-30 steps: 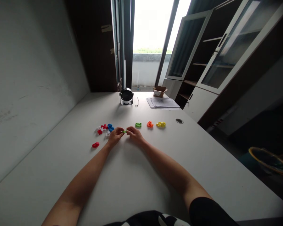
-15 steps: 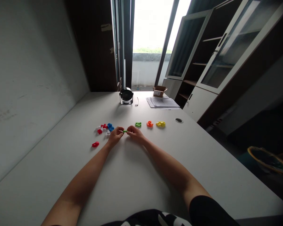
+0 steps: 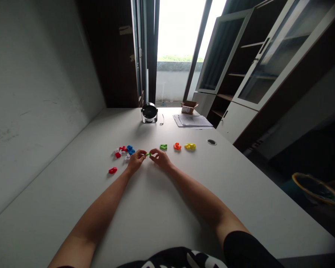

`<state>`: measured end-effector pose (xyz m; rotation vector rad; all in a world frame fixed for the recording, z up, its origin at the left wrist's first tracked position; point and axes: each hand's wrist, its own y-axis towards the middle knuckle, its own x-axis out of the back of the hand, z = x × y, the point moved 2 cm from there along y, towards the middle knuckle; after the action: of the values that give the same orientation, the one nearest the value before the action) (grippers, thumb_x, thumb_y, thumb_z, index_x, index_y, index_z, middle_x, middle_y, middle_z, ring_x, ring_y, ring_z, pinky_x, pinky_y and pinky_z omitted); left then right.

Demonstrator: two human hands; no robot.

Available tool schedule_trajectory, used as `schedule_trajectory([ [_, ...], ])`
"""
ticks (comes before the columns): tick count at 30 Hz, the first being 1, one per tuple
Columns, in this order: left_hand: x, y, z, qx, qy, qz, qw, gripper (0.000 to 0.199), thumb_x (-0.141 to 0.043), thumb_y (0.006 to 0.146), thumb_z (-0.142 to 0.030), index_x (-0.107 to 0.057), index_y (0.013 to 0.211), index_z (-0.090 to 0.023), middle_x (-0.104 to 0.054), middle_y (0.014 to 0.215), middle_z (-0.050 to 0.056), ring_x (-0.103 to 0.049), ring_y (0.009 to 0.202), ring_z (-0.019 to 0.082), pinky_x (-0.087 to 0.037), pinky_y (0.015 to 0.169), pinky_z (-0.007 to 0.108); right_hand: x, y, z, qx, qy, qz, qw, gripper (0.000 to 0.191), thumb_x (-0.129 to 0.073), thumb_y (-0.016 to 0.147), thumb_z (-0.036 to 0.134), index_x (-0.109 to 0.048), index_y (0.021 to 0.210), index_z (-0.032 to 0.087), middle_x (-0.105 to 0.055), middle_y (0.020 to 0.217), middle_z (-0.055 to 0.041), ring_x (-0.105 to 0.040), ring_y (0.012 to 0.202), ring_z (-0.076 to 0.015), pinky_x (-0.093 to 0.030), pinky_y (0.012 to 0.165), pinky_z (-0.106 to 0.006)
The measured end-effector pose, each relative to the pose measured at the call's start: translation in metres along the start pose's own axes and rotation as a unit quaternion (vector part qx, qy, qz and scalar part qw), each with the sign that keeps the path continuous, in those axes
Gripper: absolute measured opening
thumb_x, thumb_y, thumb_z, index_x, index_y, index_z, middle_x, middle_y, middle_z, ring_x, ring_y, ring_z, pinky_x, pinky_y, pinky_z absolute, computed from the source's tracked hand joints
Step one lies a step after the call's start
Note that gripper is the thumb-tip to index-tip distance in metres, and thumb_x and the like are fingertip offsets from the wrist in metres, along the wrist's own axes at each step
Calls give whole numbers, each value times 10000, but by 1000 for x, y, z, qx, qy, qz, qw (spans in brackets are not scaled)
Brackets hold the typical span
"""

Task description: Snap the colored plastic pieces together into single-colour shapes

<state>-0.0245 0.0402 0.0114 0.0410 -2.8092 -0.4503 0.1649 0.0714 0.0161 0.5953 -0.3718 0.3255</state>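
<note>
Between my two hands is a small green plastic piece (image 3: 148, 154), pinched at its left side by my left hand (image 3: 136, 160) and at its right side by my right hand (image 3: 159, 158). The fingers hide part of it, and its exact kind is too small to make out. Just left of my left hand lie blue pieces (image 3: 130, 150), red pieces (image 3: 117, 155) and white pieces (image 3: 127, 158). One red piece (image 3: 113, 170) sits apart, nearer to me. Beyond my right hand, another green piece (image 3: 163, 147), an orange piece (image 3: 177, 146) and a yellow piece (image 3: 190, 146) form a row.
At the back of the white table (image 3: 145, 208) stand a round black device on a bracket (image 3: 149, 112) and an open cardboard box (image 3: 189, 107). Papers (image 3: 193, 120) lie before the box. A cable hole (image 3: 211, 142) is at the right. A wall (image 3: 44, 93) borders the left side.
The green piece has turned slightly between my fingers, and the fingers of my right hand have shifted a little. The pieces on the table lie as before.
</note>
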Motion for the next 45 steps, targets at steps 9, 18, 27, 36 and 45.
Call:
schedule_trajectory([
  [9, -1, 2, 5, 31, 2, -44, 999, 222, -622, 830, -296, -685, 1010, -181, -736, 982, 79, -696, 812, 184, -549, 764, 314, 47, 11, -25, -23, -157, -125, 979, 171, -625, 890, 275, -666, 1053, 248, -716, 1080, -55, -620, 1022, -240, -501, 898, -377],
  [18, -2, -3, -13, 41, 35, -18, 998, 156, -660, 794, -271, -723, 914, -195, -724, 797, 43, -677, 769, 190, -543, 732, 300, 65, 11, -51, -122, -278, -163, 939, 145, -632, 888, 270, -657, 1031, 260, -736, 1051, -41, -591, 1098, -268, -383, 991, -406],
  [27, -2, -3, -17, 19, 85, 2, 996, 180, -631, 804, -285, -745, 910, -196, -735, 817, 57, -668, 788, 225, -540, 735, 333, 63, 10, -48, -140, -316, -149, 927, 175, -629, 884, 275, -655, 1057, 262, -730, 1097, -51, -575, 1111, -276, -331, 1017, -421],
  [36, -3, -2, -5, 4, 118, 25, 993, 210, -587, 853, -310, -735, 946, -194, -731, 877, 56, -654, 796, 204, -524, 758, 320, 60, 9, -42, -127, -350, -137, 918, 168, -602, 897, 267, -668, 1050, 248, -720, 1099, -67, -545, 1110, -278, -307, 1017, -406],
  [45, -3, -2, -3, 1, 130, 37, 991, 219, -575, 869, -320, -733, 958, -197, -730, 893, 56, -651, 799, 199, -514, 749, 306, 59, 9, -44, -127, -357, -135, 916, 167, -613, 890, 266, -667, 1047, 246, -716, 1103, -66, -537, 1113, -277, -301, 1028, -407],
])
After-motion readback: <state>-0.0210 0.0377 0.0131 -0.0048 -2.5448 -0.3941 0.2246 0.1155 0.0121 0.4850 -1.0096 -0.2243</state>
